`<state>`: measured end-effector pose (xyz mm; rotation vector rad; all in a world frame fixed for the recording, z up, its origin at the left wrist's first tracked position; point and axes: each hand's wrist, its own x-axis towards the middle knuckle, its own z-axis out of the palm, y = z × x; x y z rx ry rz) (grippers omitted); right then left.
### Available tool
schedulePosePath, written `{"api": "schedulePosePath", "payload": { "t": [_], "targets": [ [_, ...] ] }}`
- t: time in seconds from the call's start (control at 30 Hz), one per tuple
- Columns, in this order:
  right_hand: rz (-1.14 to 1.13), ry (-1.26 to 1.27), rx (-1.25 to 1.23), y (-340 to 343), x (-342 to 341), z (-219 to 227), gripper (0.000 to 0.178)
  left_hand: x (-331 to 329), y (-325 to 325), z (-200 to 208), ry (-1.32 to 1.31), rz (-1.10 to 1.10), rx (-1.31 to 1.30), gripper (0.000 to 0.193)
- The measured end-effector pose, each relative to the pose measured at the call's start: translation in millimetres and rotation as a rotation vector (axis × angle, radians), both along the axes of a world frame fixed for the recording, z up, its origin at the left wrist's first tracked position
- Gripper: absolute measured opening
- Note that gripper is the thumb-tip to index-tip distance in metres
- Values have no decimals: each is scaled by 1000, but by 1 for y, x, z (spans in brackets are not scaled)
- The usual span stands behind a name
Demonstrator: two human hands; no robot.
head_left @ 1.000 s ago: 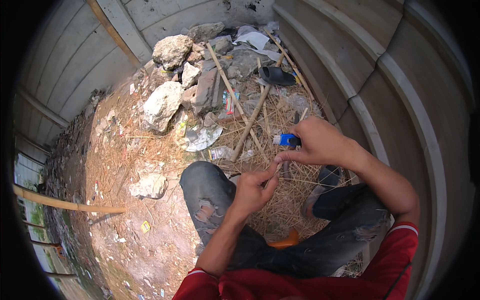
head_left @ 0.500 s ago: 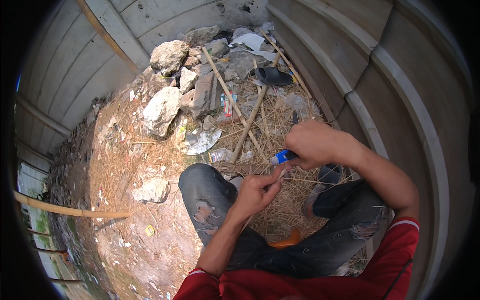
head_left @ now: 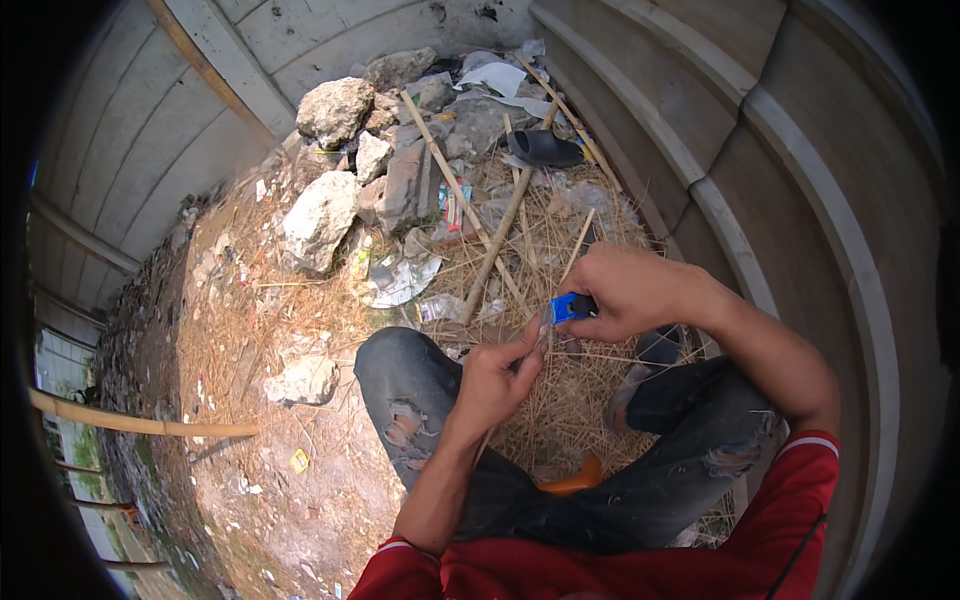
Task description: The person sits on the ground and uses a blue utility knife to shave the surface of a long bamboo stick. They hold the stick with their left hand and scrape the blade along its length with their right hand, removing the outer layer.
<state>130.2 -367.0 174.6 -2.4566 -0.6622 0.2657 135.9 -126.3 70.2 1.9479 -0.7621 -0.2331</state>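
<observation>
My right hand (head_left: 635, 288) is closed around a blue and black utility knife (head_left: 570, 308), its blade end pointing left toward my other hand. My left hand (head_left: 495, 385) pinches a thin pale wooden strip (head_left: 578, 245) between thumb and fingers. The strip seems to run up past the knife, with a part also showing below my left wrist. Blade and strip meet just beyond my left fingertips; whether the edge bites into the wood cannot be made out. Straw and thin shavings (head_left: 560, 420) lie under both hands, between my bent legs.
An orange curved object (head_left: 577, 478) lies between my legs. Ahead are rocks (head_left: 322, 220), crossed bamboo sticks (head_left: 490, 270), a black shoe (head_left: 545, 148) and plastic litter. A corrugated wall (head_left: 790, 190) rises close on the right. A bamboo pole (head_left: 140, 415) juts in from the left.
My left hand has drawn slightly back, down and to the left. The knife has turned in my right hand, and a length of strip now shows above it.
</observation>
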Motion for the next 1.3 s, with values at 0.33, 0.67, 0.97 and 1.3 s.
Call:
{"api": "schedulePosePath", "payload": {
  "t": [0.33,0.67,0.97,1.3],
  "targets": [
    [-176,-91,-119,4,-2,-8,43,0,1,-9,-7,-33,-92,38],
    [36,125,230,-3,6,-15,28,-3,8,-6,87,-127,-138,39],
    [52,26,299,-3,5,-16,24,-5,5,-1,144,-120,-225,39],
    [-247,223,423,5,8,-6,31,2,5,14,492,-57,-351,50]
  ]
}}
